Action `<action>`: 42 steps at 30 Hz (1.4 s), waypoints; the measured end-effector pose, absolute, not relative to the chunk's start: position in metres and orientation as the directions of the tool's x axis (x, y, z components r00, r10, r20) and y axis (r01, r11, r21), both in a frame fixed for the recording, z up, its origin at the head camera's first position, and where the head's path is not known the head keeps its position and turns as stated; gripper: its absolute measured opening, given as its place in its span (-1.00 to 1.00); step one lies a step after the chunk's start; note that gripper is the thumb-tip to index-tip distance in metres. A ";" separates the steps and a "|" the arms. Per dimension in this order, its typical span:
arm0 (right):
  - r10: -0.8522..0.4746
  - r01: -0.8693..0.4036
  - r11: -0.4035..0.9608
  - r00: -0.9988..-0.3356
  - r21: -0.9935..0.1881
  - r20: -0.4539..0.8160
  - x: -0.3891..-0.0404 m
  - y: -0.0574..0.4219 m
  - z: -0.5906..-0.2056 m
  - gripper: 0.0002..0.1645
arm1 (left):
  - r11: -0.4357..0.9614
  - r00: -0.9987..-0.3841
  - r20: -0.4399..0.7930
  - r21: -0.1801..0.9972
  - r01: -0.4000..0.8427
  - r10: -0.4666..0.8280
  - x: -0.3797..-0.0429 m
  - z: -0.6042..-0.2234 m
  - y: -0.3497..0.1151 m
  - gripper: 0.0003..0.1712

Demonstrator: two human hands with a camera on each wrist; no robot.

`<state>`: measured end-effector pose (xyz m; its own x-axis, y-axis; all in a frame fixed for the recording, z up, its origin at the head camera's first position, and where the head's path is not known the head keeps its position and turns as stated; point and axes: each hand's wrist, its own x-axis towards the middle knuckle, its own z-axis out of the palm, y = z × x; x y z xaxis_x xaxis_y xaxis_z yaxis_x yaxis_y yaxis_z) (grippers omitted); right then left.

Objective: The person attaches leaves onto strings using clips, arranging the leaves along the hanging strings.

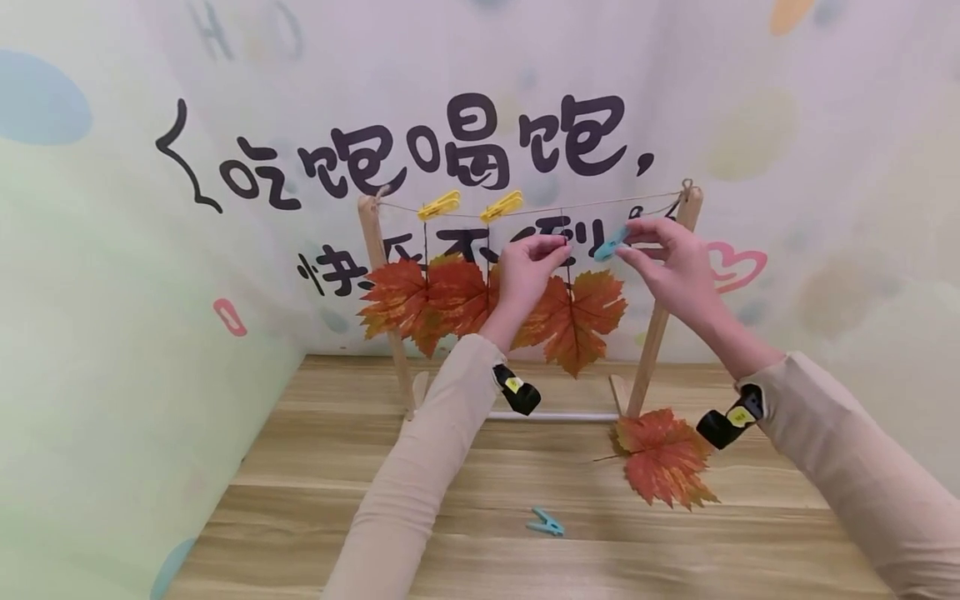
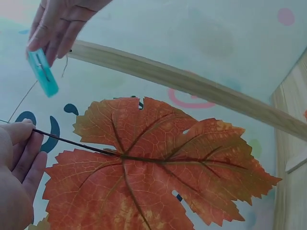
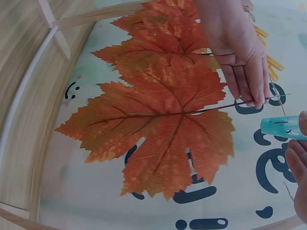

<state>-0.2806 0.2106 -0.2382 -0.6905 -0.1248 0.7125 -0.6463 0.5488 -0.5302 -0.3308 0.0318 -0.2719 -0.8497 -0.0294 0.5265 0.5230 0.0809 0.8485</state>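
My left hand (image 1: 528,271) pinches the thin dark stem of an orange-red maple leaf (image 1: 576,325), which hangs below the fingers. In the right wrist view the stem's tip reaches up to the string. Between thumb and fingers, my right hand (image 1: 678,267) grips a light blue clothespin (image 1: 611,243), held just right of the stem and apart from it. Two more maple leaves (image 1: 395,298) hang at the left from the string (image 1: 600,202), each under a yellow clothespin (image 1: 438,206). The left forearm and hand partly cover the middle of the row.
The string spans two wooden posts (image 1: 651,362), joined low down by a white rod (image 1: 562,416). Another maple leaf (image 1: 663,458) lies on the wooden table (image 1: 315,500) by the right post. A second blue clothespin (image 1: 546,522) lies near the front. Behind is a printed backdrop (image 1: 847,167).
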 end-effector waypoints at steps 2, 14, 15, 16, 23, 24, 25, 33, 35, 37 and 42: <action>-0.113 -0.633 0.552 -0.702 -0.543 0.703 -0.282 0.209 -0.234 -0.65 | 0.089 -0.846 0.532 0.845 0.528 -0.034 -0.333 -0.271 0.032 -0.79; -0.099 -0.626 0.539 -0.712 -0.564 0.696 -0.289 0.195 -0.214 -0.65 | 0.132 -0.855 0.516 0.853 0.506 -0.055 -0.341 -0.269 0.030 -0.78; -0.095 -0.627 0.540 -0.709 -0.562 0.699 -0.291 0.194 -0.212 -0.66 | 0.135 -0.857 0.512 0.854 0.502 -0.053 -0.341 -0.268 0.030 -0.77; -0.090 -0.629 0.535 -0.706 -0.563 0.703 -0.293 0.193 -0.210 -0.66 | 0.135 -0.859 0.510 0.855 0.500 -0.050 -0.340 -0.267 0.031 -0.77; -0.013 -0.638 0.446 -0.705 -0.627 0.709 -0.304 0.183 -0.199 -0.66 | 0.117 -0.866 0.498 0.864 0.489 -0.057 -0.344 -0.266 0.032 -0.76; 0.000 -0.637 0.432 -0.707 -0.638 0.707 -0.305 0.181 -0.198 -0.66 | 0.116 -0.867 0.496 0.865 0.487 -0.057 -0.344 -0.266 0.032 -0.77; 0.010 -0.637 0.421 -0.709 -0.646 0.705 -0.306 0.180 -0.197 -0.66 | 0.118 -0.868 0.493 0.867 0.485 -0.053 -0.344 -0.266 0.032 -0.76; 0.070 -0.626 0.358 -0.722 -0.692 0.689 -0.313 0.175 -0.195 -0.69 | 0.111 -0.874 0.485 0.871 0.479 -0.026 -0.342 -0.267 0.033 -0.76; 0.074 -0.625 0.354 -0.723 -0.696 0.687 -0.314 0.175 -0.194 -0.70 | 0.117 -0.874 0.485 0.870 0.478 -0.037 -0.343 -0.268 0.033 -0.77; 0.074 -0.622 0.353 -0.726 -0.699 0.683 -0.316 0.176 -0.195 -0.70 | 0.122 -0.873 0.486 0.870 0.478 -0.046 -0.343 -0.268 0.033 -0.78; 0.089 -0.612 0.346 -0.733 -0.712 0.674 -0.320 0.178 -0.196 -0.71 | 0.123 -0.865 0.500 0.862 0.492 -0.046 -0.344 -0.269 0.034 -0.77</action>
<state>-0.3200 0.1778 -0.1957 -0.7335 0.0892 0.6739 -0.6117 0.3458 -0.7115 -0.3436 0.0339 -0.2693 -0.8648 -0.0460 0.5000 0.4919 0.1226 0.8620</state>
